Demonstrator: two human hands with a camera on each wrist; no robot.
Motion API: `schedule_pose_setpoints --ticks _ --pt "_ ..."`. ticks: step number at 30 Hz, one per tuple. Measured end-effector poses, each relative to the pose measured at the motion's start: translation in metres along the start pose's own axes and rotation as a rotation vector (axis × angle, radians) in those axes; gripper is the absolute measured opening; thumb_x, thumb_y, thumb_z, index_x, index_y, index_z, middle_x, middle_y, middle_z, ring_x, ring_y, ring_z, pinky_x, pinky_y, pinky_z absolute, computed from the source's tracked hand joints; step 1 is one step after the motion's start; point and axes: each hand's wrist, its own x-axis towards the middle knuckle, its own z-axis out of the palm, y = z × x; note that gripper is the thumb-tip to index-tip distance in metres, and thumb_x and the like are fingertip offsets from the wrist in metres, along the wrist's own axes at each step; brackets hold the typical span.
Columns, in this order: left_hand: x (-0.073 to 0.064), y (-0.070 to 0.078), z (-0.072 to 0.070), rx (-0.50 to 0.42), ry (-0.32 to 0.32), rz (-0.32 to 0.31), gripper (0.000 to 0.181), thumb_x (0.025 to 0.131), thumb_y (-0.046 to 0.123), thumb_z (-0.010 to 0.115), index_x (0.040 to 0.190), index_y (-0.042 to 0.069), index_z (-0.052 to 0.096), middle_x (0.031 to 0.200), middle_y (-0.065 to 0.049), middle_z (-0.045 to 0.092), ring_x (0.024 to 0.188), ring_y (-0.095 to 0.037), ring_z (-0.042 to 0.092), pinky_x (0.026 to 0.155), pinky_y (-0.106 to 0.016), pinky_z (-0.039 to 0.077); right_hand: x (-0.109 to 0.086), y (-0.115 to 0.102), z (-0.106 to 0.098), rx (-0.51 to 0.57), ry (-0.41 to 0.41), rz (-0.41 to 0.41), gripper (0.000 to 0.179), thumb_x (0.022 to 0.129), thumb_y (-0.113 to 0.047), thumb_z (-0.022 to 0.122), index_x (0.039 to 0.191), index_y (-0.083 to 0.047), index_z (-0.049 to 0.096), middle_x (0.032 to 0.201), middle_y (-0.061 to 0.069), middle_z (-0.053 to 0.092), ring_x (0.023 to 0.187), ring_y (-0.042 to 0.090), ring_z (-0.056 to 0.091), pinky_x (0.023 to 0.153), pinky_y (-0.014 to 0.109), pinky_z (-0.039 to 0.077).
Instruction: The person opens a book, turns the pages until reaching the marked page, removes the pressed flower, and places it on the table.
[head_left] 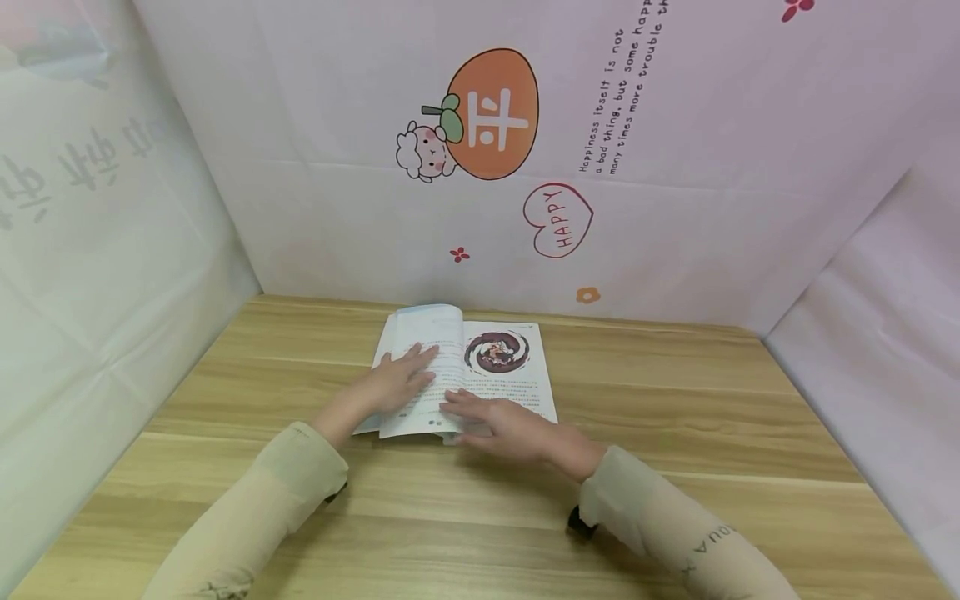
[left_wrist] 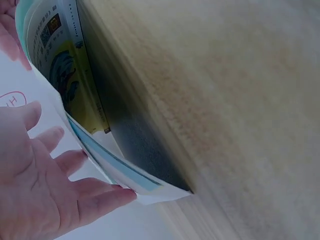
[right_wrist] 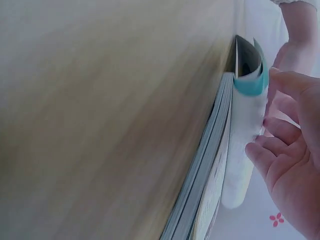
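Observation:
An open paperback book [head_left: 517, 396] lies on the table, with a dark swirl picture on its right-hand page. Its left-hand leaf arches up from the pages beneath. On that leaf rests my left hand [head_left: 393, 382], fingers spread and extended. My right hand [head_left: 510, 427] reaches across the lower right page, fingertips touching the leaf near the fold. The left wrist view shows the curved leaf's edge [left_wrist: 112, 167] against the left fingers, and a yellow printed inside cover [left_wrist: 75, 95] below it. In the right wrist view the page block [right_wrist: 205, 165] lies flat beside the rounded leaf.
The wooden tabletop [head_left: 675, 433] extends around the book. A white cloth backdrop [head_left: 337, 233] with cartoon prints stands right behind the book's top edge. Cloth walls rise at the left [head_left: 97, 275] and right [head_left: 885, 317].

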Motion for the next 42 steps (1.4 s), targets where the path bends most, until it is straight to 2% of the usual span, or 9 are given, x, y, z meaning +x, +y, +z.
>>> schedule_pose_setpoints --ticks 6,10,16,19,22,25,28,35,42 --pt "0.002 -0.004 0.0 0.043 0.007 -0.01 0.058 0.101 0.039 0.033 0.15 0.013 0.017 0.151 -0.018 0.017 0.139 -0.032 0.01 0.106 -0.06 0.003 -0.013 0.012 -0.008 -0.039 -0.002 0.068 0.053 0.092 -0.032 0.059 0.141 -0.017 0.043 0.148 0.001 0.032 0.133 0.017 0.031 0.105 0.035 0.03" --pt "0.002 -0.005 0.0 0.042 -0.008 -0.029 0.061 0.1 0.043 0.035 0.15 0.013 0.016 0.151 -0.018 0.014 0.139 -0.03 0.007 0.107 -0.057 0.002 -0.02 0.02 -0.011 -0.048 -0.004 0.089 0.052 0.091 -0.028 0.061 0.139 -0.014 0.046 0.143 0.002 0.041 0.128 0.014 0.038 0.102 0.033 0.034" --pt "0.004 -0.003 0.001 0.054 -0.048 -0.069 0.069 0.096 0.051 0.039 0.15 0.015 0.014 0.152 -0.021 0.006 0.137 -0.04 0.004 0.107 -0.058 0.002 -0.031 0.033 -0.014 -0.055 -0.025 0.12 0.053 0.088 -0.025 0.065 0.136 -0.01 0.048 0.138 0.004 0.047 0.126 0.016 0.042 0.102 0.034 0.035" --pt "0.003 -0.002 0.0 0.056 -0.075 -0.101 0.075 0.093 0.054 0.042 0.151 0.016 0.012 0.152 -0.022 0.003 0.135 -0.047 0.003 0.105 -0.06 0.003 -0.036 0.038 -0.016 -0.073 -0.044 0.143 0.055 0.087 -0.027 0.067 0.136 -0.01 0.049 0.139 0.007 0.045 0.129 0.022 0.039 0.104 0.037 0.032" --pt "0.002 0.0 -0.001 0.059 -0.107 -0.13 0.08 0.092 0.056 0.044 0.151 0.017 0.009 0.152 -0.024 -0.001 0.132 -0.052 0.002 0.104 -0.062 0.004 -0.041 0.041 -0.019 -0.067 -0.071 0.206 0.058 0.085 -0.03 0.069 0.136 -0.012 0.049 0.143 0.008 0.039 0.133 0.025 0.032 0.106 0.039 0.027" --pt "0.001 0.0 -0.002 0.07 -0.127 -0.136 0.082 0.091 0.057 0.045 0.151 0.016 0.006 0.151 -0.025 -0.003 0.132 -0.053 0.002 0.104 -0.062 0.005 -0.045 0.043 -0.022 -0.06 -0.093 0.254 0.063 0.081 -0.032 0.072 0.136 -0.012 0.049 0.145 0.009 0.036 0.134 0.028 0.028 0.107 0.042 0.025" --pt "0.002 -0.001 -0.002 0.073 -0.126 -0.124 0.082 0.092 0.054 0.046 0.151 0.013 0.006 0.151 -0.025 -0.003 0.132 -0.052 0.001 0.104 -0.062 0.005 -0.047 0.045 -0.025 -0.07 -0.11 0.27 0.067 0.078 -0.033 0.075 0.135 -0.01 0.05 0.146 0.011 0.035 0.135 0.031 0.027 0.107 0.043 0.024" --pt "0.004 -0.003 -0.002 0.063 -0.113 -0.073 0.081 0.094 0.043 0.051 0.149 0.003 0.007 0.152 -0.022 0.001 0.139 -0.034 0.001 0.107 -0.055 0.0 -0.052 0.048 -0.032 -0.112 -0.149 0.276 0.068 0.075 -0.031 0.078 0.133 -0.006 0.052 0.143 0.017 0.036 0.133 0.032 0.03 0.106 0.044 0.026" --pt "0.004 -0.003 -0.003 0.037 -0.121 -0.09 0.081 0.094 0.04 0.052 0.149 0.002 0.006 0.153 -0.02 0.0 0.136 -0.043 0.002 0.108 -0.055 0.002 -0.058 0.046 -0.041 -0.064 -0.153 0.319 0.061 0.075 -0.023 0.078 0.129 -0.007 0.055 0.142 0.014 0.039 0.13 0.03 0.035 0.105 0.043 0.028"
